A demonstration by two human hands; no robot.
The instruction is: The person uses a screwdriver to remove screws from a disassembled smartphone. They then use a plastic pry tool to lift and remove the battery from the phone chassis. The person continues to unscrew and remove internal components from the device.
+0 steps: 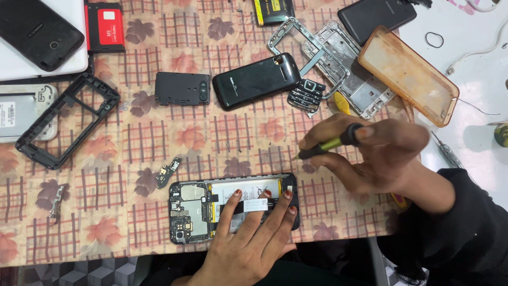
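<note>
Left hand (248,241): nearest the camera, palm down, fingers spread flat across an opened phone (233,207). No closed grip; the fingertips press on the exposed battery and a white label strip, apparently to pin the phone against sliding.

Opened phone: back cover off, circuit board and battery showing, lying lengthwise directly under the left fingertips near the front edge of the tabletop (132,159).

Right hand (378,153): raised just right of and beyond the phone, grip clenched on a screwdriver (330,143) with a black and yellow-green handle. The dark tip points left and hangs above the tabletop, clear of the phone; held pen-fashion, probably for fine control.

Small loose circuit part (168,172): just left of the phone, apart from it.

Beyond the right grip: keypad piece (307,95), black phone body (256,80), silver frames (338,63), amber translucent case (407,74).

Far left of both grips: empty black frame (66,119), flat black cover plate (182,88), red battery (105,25).

Surface: cloth with a brown check and flower print over the tabletop; a white surface adjoins at right, carrying a cable and a second tool. Little of the room shows.
</note>
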